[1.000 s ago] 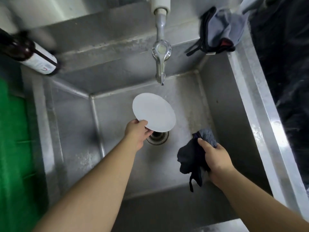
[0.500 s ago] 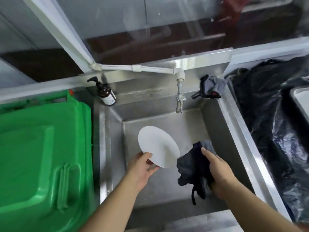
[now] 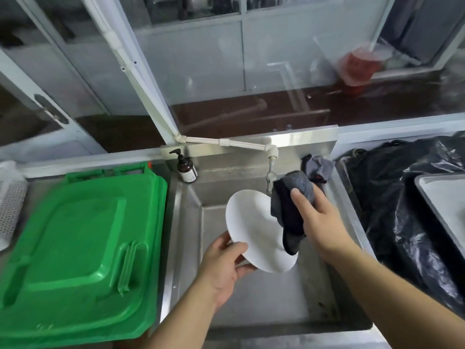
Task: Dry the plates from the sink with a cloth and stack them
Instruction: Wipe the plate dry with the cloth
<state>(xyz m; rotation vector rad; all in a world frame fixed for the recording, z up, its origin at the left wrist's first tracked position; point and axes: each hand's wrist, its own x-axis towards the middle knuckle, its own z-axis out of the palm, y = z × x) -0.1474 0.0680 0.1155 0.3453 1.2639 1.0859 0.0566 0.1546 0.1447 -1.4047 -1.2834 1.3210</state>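
White plate [image 3: 254, 227] gripped by left hand [image 3: 221, 265]; right hand [image 3: 319, 220] presses cloth [image 3: 292, 205] on it.

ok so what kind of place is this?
Probably a utility or back-kitchen wash area: a deep stainless steel sink with a wall tap, a green bin lid beside it, and black plastic bags on the other side.

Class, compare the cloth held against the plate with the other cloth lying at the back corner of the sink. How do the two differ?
The held cloth is gripped by the right hand and hangs against the white plate; the spare cloth lies untouched on the sink rim. The held cloth looks mostly dark; the spare cloth looks paler grey with a red patch. Both are crumpled.
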